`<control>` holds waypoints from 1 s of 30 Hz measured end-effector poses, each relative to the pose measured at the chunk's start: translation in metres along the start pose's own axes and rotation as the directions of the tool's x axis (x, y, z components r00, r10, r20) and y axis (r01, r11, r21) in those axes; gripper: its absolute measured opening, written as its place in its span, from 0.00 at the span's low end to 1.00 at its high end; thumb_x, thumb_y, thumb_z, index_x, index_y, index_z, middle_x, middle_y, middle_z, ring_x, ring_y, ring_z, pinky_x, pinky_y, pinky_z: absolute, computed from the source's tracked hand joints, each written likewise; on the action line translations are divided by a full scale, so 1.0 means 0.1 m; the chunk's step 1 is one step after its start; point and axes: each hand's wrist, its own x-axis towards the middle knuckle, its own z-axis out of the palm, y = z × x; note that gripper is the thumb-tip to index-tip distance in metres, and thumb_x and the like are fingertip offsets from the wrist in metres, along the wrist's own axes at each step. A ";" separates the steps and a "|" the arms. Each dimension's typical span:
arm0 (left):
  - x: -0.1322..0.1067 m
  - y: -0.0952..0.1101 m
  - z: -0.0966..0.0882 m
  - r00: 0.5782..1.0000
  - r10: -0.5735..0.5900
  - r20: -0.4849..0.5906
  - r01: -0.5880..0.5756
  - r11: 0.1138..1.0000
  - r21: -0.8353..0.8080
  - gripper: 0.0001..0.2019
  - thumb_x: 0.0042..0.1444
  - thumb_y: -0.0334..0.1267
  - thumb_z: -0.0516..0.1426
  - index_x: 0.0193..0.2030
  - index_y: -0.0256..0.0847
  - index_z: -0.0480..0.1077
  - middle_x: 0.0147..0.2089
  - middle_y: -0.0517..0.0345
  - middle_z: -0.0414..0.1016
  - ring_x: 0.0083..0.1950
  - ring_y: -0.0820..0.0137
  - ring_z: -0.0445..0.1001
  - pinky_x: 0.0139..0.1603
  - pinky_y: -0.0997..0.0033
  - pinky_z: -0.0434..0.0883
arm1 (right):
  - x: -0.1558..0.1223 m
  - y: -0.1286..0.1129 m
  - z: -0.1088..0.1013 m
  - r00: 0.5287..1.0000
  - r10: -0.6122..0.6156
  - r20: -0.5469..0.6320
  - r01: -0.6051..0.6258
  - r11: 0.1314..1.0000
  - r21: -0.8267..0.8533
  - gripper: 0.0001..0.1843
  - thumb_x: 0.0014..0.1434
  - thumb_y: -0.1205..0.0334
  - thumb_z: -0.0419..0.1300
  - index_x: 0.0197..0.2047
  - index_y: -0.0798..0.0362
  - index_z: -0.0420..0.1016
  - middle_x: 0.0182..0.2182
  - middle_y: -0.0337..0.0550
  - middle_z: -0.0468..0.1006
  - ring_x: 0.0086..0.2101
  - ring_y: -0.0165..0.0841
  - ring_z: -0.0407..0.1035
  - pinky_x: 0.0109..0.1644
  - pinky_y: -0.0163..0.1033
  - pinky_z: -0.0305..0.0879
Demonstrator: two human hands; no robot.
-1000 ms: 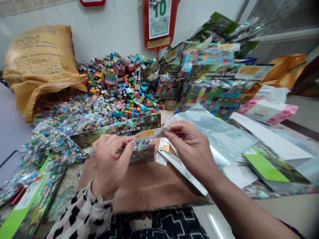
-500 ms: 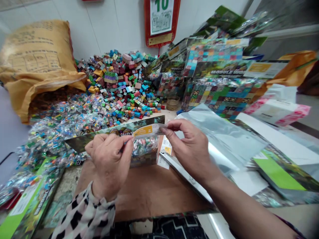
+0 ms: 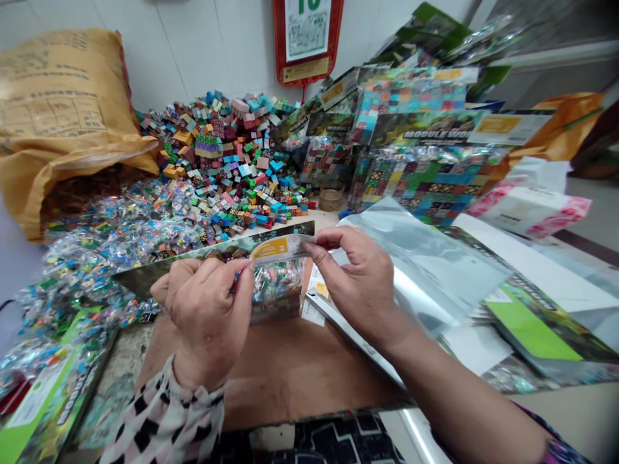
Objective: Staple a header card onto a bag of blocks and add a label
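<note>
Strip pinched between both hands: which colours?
The strip is yellow and white, best seen in the head view.

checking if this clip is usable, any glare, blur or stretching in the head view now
Head view: glare whitens part of the clear plastic sheet; head view: the plastic packs at top right look smeared; head view: print on the yellow sack is too soft to read; head view: the yellow-and-white label is clearer, but its small print can't be read.
</note>
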 end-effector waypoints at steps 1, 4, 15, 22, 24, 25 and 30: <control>0.00 0.00 0.00 1.000 0.002 0.000 -0.002 1.000 0.004 0.08 0.62 0.38 0.58 0.34 0.47 0.79 0.25 0.59 0.74 0.35 0.61 0.67 0.41 0.59 0.62 | 0.00 0.00 0.00 1.000 -0.002 0.001 0.002 1.000 -0.002 0.03 0.62 0.65 0.61 0.34 0.52 0.73 0.32 0.40 0.78 0.35 0.33 0.72 0.39 0.40 0.65; -0.01 -0.01 0.00 1.000 -0.005 0.011 0.005 1.000 0.000 0.08 0.62 0.38 0.58 0.34 0.47 0.79 0.25 0.59 0.74 0.36 0.61 0.68 0.43 0.58 0.61 | 0.02 -0.02 0.00 1.000 0.001 0.010 -0.001 1.000 -0.015 0.03 0.62 0.65 0.60 0.34 0.51 0.73 0.32 0.40 0.78 0.35 0.34 0.72 0.40 0.40 0.65; -0.01 -0.01 0.03 1.000 0.013 -0.013 -0.013 1.000 -0.014 0.08 0.61 0.38 0.58 0.33 0.47 0.78 0.25 0.59 0.75 0.36 0.61 0.67 0.41 0.59 0.59 | 0.03 -0.01 -0.01 1.000 0.007 0.015 -0.007 0.999 -0.034 0.03 0.62 0.64 0.60 0.35 0.51 0.73 0.33 0.41 0.79 0.34 0.34 0.72 0.39 0.41 0.65; 0.01 0.01 0.03 0.997 0.059 -0.057 -0.057 0.998 0.027 0.08 0.62 0.38 0.59 0.32 0.47 0.77 0.22 0.60 0.73 0.33 0.62 0.66 0.40 0.59 0.56 | 0.03 0.00 -0.03 1.000 0.002 0.018 -0.001 0.998 -0.062 0.03 0.62 0.64 0.60 0.35 0.51 0.72 0.33 0.41 0.79 0.34 0.34 0.72 0.39 0.41 0.65; 0.01 0.01 0.03 0.997 0.055 -0.056 -0.053 0.998 0.032 0.08 0.62 0.38 0.59 0.32 0.47 0.77 0.22 0.60 0.73 0.34 0.62 0.66 0.40 0.59 0.56 | 0.04 0.00 -0.04 1.000 0.010 0.027 -0.008 0.998 -0.064 0.03 0.62 0.63 0.59 0.35 0.50 0.72 0.33 0.41 0.79 0.34 0.34 0.72 0.39 0.41 0.65; 0.01 0.02 0.03 0.998 0.047 -0.050 -0.045 0.998 0.040 0.08 0.62 0.38 0.59 0.32 0.47 0.77 0.22 0.60 0.73 0.34 0.61 0.66 0.40 0.58 0.56 | 0.04 0.00 -0.04 0.999 0.013 0.031 -0.011 0.998 -0.062 0.03 0.62 0.63 0.60 0.35 0.50 0.73 0.32 0.41 0.79 0.34 0.34 0.72 0.40 0.42 0.66; 0.01 0.04 0.02 1.000 0.023 -0.022 -0.022 0.999 0.030 0.08 0.62 0.39 0.58 0.33 0.48 0.78 0.24 0.59 0.75 0.35 0.60 0.67 0.41 0.57 0.57 | 0.03 0.00 -0.04 1.000 0.021 0.007 -0.021 0.999 -0.049 0.03 0.61 0.64 0.60 0.34 0.50 0.73 0.33 0.40 0.79 0.34 0.35 0.72 0.40 0.42 0.66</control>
